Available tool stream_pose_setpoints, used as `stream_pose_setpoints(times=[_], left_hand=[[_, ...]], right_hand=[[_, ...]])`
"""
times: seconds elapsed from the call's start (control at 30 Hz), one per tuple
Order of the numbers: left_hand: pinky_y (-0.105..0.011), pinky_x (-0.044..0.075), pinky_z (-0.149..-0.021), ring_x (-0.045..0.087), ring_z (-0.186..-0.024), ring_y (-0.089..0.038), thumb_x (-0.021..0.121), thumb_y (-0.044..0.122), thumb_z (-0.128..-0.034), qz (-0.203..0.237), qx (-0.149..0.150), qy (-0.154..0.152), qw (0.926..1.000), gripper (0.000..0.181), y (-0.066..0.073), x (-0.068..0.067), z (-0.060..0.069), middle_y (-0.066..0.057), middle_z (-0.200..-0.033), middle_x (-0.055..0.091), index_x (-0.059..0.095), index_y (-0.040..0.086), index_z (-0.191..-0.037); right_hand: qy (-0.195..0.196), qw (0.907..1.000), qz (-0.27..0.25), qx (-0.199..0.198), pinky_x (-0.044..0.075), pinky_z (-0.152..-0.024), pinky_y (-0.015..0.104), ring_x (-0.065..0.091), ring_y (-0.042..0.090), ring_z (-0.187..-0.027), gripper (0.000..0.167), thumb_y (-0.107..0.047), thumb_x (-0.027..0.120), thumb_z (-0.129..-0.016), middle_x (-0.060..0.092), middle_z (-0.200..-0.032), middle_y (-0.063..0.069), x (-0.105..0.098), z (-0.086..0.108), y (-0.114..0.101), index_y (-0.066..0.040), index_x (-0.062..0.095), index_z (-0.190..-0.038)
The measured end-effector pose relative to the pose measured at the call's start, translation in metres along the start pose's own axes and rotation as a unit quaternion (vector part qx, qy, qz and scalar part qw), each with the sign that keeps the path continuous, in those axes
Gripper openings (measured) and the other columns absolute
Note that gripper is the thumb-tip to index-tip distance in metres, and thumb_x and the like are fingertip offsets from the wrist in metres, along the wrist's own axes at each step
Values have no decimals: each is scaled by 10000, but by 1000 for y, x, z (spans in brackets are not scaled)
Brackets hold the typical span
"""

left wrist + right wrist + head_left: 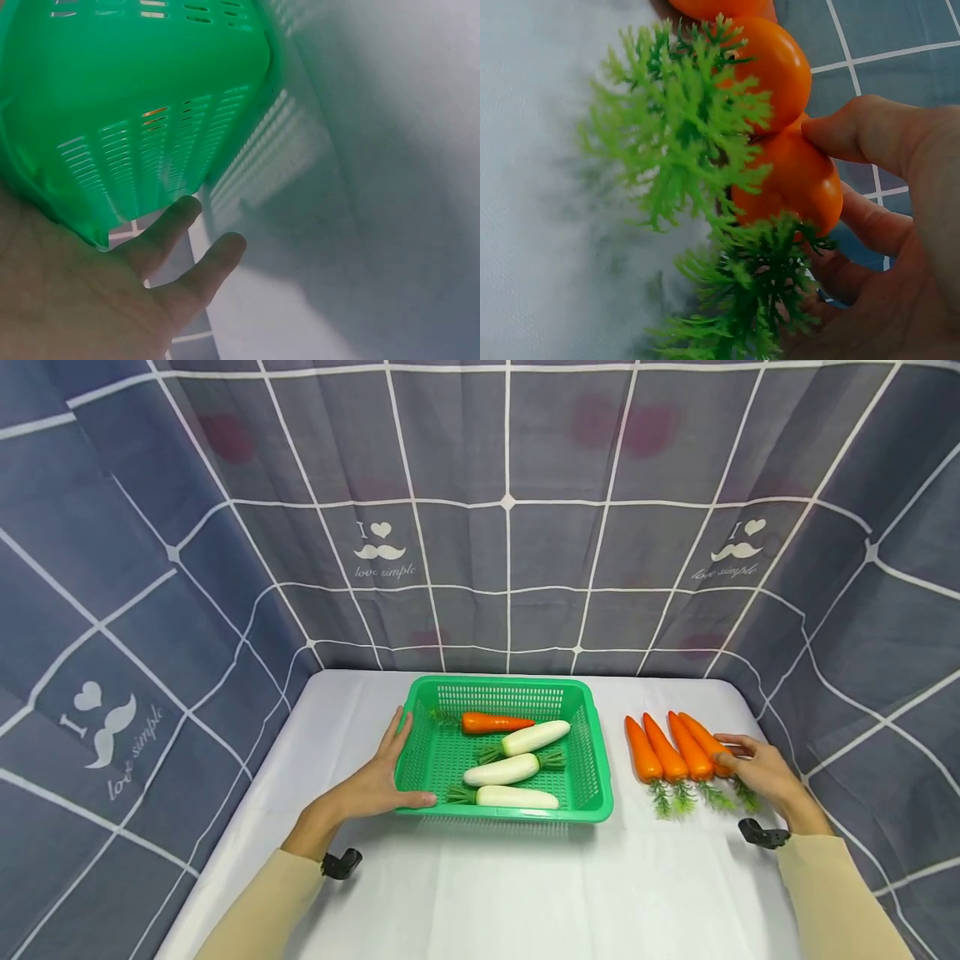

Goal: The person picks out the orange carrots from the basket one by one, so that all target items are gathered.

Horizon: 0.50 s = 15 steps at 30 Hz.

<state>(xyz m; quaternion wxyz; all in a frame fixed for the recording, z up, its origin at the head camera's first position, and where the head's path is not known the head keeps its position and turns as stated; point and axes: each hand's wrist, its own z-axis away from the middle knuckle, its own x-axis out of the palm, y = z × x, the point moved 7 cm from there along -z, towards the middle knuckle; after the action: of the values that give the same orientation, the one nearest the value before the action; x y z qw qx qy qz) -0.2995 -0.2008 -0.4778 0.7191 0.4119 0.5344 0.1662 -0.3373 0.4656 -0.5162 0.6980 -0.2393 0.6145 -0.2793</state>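
Note:
In the head view, a green plastic basket (602, 777) holds one orange carrot (495, 723) and three white radishes with green stems, the front radish (517, 797) lying along the near wall. My left hand (378, 781) is at the basket's left side, thumb by the near left corner and fingers spread straight along the outside. Several carrots lie side by side to the right, leafy tops toward me. My right hand (761, 770) pinches the rightmost carrot (705, 739) near its leafy end. The right wrist view shows the thumb and fingers on opposite sides of that carrot (799, 184).
A white cloth (525, 893) covers the table. Dark grey-blue curtains (555, 552) with white grid lines stand behind it and at both sides. The other loose carrots (663, 752) lie close against the pinched one.

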Motion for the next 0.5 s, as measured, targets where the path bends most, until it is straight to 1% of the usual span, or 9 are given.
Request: stream_pose_setpoints(times=[0.07,0.13,0.17,0.23,0.33,0.43,0.5], left_hand=[[-840,317,-1353,9,-1823,-555,993,477,-929,9,-10,2,10000,1498,0,0,0,-5,-1948,-309,-128,198,-1883],[-839,315,-1355,4,-1825,-548,996,472,-927,36,-21,6,10000,1501,0,0,1,11,-1945,-313,-131,203,-1882],[-837,311,-1358,-1,-1828,-540,998,471,-925,61,-31,9,10000,1502,1,0,1,28,-1943,-315,-130,211,-1883],[-836,309,-1360,-9,-1831,-532,999,478,-922,76,-32,8,10000,1507,1,1,1,55,-1936,-323,-133,216,-1882],[-835,309,-1361,-6,-1832,-527,997,452,-927,110,-26,14,9999,1495,2,1,1,62,-1935,-321,-127,215,-1883],[-835,315,-1358,6,-1831,-530,995,437,-931,107,-29,18,9999,1486,2,1,1,49,-1940,-316,-123,215,-1884],[-835,315,-1358,7,-1829,-536,995,458,-929,84,-23,10,10000,1493,3,1,1,35,-1941,-317,-126,210,-1883]], right_hand=[[16,10000,61,-18,511,-804,109,741,282,-1194,612,-278,657,-1193,638,-1543,462,1,0,-1,121,545,-1644],[-3,9999,86,-70,497,-808,102,694,499,-1328,616,-288,649,-1199,630,-1545,468,2,-1,-1,124,542,-1644],[-12,9999,98,-82,488,-810,97,655,571,-1370,619,-297,649,-1201,631,-1544,466,2,-1,-1,120,544,-1646],[1,9999,134,-108,481,-812,92,628,612,-1402,619,-310,653,-1201,646,-1532,456,2,-1,-1,114,556,-1642],[34,9996,221,-197,474,-812,98,636,624,-1399,605,-311,649,-1202,668,-1507,447,2,0,-2,114,578,-1625],[96,9993,273,-248,469,-821,122,641,631,-1402,608,-332,654,-1198,684,-1493,438,0,1,-4,109,597,-1612],[132,9991,294,-268,471,-837,149,636,639,-1407,624,-352,657,-1196,680,-1504,436,-2,2,-5,112,597,-1610]])
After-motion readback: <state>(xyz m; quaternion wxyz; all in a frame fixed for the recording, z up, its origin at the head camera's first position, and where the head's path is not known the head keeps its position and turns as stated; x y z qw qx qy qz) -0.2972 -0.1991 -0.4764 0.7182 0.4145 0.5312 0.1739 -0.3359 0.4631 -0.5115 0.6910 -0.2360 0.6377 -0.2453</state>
